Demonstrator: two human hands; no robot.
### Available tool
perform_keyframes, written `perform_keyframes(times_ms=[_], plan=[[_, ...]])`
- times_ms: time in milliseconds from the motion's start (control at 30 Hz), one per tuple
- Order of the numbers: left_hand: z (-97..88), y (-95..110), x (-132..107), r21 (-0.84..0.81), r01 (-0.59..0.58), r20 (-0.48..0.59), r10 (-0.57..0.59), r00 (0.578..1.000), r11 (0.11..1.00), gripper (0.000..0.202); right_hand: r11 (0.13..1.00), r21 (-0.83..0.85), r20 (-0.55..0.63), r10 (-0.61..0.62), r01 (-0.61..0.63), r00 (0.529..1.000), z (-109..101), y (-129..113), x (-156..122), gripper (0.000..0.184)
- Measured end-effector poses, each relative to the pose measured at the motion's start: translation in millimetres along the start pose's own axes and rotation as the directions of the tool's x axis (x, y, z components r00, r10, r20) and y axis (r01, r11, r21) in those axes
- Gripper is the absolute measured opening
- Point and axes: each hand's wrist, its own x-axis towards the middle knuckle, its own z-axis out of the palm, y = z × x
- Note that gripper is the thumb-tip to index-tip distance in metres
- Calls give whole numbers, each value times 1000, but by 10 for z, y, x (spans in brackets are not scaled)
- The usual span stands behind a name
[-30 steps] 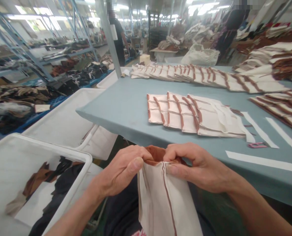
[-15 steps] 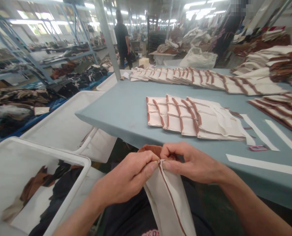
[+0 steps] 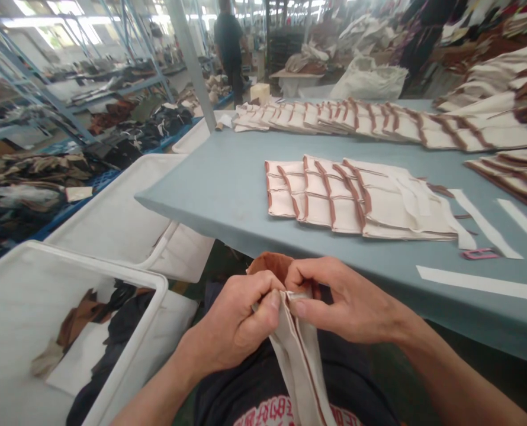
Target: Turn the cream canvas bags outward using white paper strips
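A cream fabric piece (image 3: 301,367) with a brown trim line and a brown top edge hangs down over my lap. My left hand (image 3: 237,322) and my right hand (image 3: 341,302) both pinch its top edge, thumbs nearly touching, just below the near edge of the blue-grey table (image 3: 228,183). Both hands are closed on the cloth. On the table straight ahead lies an overlapped row of similar cream pieces with brown stripes (image 3: 356,198).
White bins stand at my left, the near bin (image 3: 37,319) holding dark and brown scraps. More striped pieces (image 3: 379,121) line the table's far side. White strips (image 3: 481,284) and a pink buckle (image 3: 479,254) lie at right. A person (image 3: 230,41) stands far back.
My hands have drawn together, folding the cloth's top edge narrower so it hangs as a slimmer strip. The view has tilted down slightly.
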Motion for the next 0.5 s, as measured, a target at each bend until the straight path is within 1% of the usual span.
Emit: perform_keyframes(times_ms=[100, 167, 233, 367, 433, 500], plan=[[-11, 10, 2, -38, 18, 15, -18, 1000, 999, 28, 1000, 5, -9, 3, -3, 1000, 14, -7, -9, 17], [-20, 43, 0, -26, 24, 18, -24, 1000, 999, 28, 999, -51, -48, -15, 12, 999, 29, -22, -12, 13], [-29, 88, 1, -10, 19, 15, -19, 1000, 1000, 28, 992, -113, -98, -66, 55, 993, 44, -38, -13, 12], [-32, 134, 15, -30, 10, -11, -10, 1000, 1000, 28, 972, -183, -177, -183, 150, 967, 63, -38, -7, 19], [-28, 118, 23, -58, 17, -1, -17, 1000, 998, 30, 967, -193, -179, -203, 168, 963, 71, -19, -5, 18], [-24, 86, 28, -93, 24, 25, -22, 999, 995, 34, 976, -156, -160, -175, 150, 971, 79, 6, -4, 19]])
